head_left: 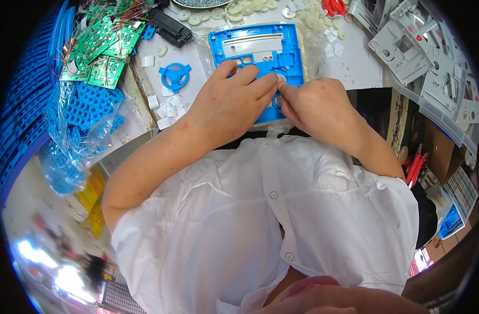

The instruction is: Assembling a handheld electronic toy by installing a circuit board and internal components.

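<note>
A blue plastic housing [293, 52] lies on the table in front of me, with a pale strip window near its far edge. My left hand [234, 99] rests across its near left part, fingers bent down onto it. From the other side, my right hand [320, 107] has thumb and index finger pinched together at the housing's right half. The two hands' fingertips meet beside a small whitish round piece [282, 78]. Whatever sits inside the right pinch is hidden by the fingers.
Left of the housing are a blue ring-shaped part [175, 77] and small white pieces [171, 111]. Green circuit boards [106, 70] with wires, a black cartridge-like block [171, 29] and bagged blue parts [95, 107] lie farther left. Cream discs [244, 8] are behind; grey panels [433, 63] fill a bin at right.
</note>
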`<state>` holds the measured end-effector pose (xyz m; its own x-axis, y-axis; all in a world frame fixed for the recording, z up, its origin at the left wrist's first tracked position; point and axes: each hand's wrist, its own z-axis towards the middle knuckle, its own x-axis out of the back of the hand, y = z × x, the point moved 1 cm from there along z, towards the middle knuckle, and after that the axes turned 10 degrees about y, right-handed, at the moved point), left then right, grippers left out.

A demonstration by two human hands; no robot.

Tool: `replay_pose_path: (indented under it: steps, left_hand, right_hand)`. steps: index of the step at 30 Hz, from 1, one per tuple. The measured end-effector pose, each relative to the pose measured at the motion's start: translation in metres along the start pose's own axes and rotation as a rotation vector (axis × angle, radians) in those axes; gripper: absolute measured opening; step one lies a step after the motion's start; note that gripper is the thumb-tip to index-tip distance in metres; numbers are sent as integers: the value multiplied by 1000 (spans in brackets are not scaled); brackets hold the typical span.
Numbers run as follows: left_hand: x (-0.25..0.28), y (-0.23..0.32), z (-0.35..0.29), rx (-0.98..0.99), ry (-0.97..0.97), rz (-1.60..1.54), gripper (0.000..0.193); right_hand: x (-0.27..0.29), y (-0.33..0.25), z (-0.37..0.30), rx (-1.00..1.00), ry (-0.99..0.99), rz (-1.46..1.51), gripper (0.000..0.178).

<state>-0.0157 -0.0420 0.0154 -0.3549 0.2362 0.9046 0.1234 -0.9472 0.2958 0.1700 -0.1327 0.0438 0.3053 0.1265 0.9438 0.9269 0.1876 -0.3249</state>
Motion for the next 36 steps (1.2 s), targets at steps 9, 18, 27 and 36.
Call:
replay_pose_path:
  steps: [9,18,27,36]
  left_hand:
    - [-7,5,-3,105,19,-79,44]
    - [-6,1,-6,162,94,-138,52]
    - [-3,2,-12,173,167,-93,54]
    - [115,-87,-76,838,541,371,15]
  right_hand:
    - [-20,23,-33,-314,392,465,34]
    - [-37,40,-19,-289,405,560,48]
    - [-26,46,-9,-246,308,505,44]
    - [-10,60,-25,-232,519,551,33]
